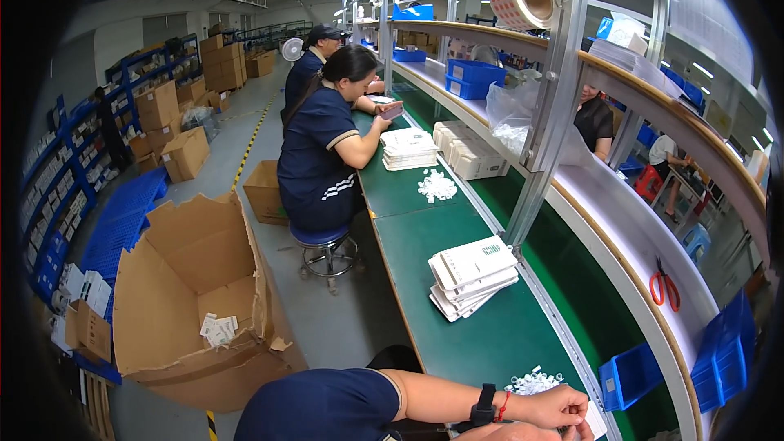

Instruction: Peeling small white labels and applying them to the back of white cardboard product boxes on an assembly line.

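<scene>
My left hand (552,408) is at the lower edge, its arm reaching in with a dark watch and a red string bracelet at the wrist. Its fingers are bent and drawn together beside a white flat piece (598,421), partly cut off by the frame; what they pinch is hidden. Only a part of my right hand (516,433) shows just below, its fingers out of sight. A heap of small white pieces (535,381) lies on the green table (482,351) close past my left wrist. Farther along rests an uneven stack of white flat boxes (474,275).
A torn cardboard box (192,249) with white papers inside stands left of the table. Two co-workers (327,131) sit farther along the bench, the nearer one holding a phone. Blue bins (630,377), red-handled scissors (665,287) and a metal post (551,90) line the right side.
</scene>
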Available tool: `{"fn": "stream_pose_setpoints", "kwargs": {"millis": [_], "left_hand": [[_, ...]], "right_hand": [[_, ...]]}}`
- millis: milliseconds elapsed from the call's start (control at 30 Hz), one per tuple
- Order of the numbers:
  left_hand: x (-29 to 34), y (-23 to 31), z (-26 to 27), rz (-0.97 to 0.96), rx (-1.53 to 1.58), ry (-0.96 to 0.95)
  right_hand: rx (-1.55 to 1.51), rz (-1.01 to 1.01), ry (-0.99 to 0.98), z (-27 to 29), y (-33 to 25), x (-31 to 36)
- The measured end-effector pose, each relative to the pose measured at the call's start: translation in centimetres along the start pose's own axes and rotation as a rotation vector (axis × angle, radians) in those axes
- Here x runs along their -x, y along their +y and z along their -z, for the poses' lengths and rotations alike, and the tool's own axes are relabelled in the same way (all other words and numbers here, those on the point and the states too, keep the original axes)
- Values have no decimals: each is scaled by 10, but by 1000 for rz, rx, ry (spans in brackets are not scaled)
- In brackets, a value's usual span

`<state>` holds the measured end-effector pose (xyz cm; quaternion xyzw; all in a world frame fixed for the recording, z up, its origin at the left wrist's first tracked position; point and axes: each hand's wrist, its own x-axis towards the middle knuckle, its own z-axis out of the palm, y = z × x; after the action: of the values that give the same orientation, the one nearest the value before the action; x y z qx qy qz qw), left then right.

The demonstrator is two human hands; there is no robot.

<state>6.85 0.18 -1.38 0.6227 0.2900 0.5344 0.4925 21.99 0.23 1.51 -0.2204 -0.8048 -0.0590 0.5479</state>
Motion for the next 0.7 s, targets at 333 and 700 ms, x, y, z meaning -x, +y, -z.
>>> {"fn": "stream_pose_setpoints", "kwargs": {"millis": [333, 700], "left_hand": [[3, 9, 0, -48, -31, -53], [3, 7, 0, -96, -52, -40]], "right_hand": [[-37, -710, -107, 14, -51, 10], [-107, -799, -99, 10, -45, 20]]}}
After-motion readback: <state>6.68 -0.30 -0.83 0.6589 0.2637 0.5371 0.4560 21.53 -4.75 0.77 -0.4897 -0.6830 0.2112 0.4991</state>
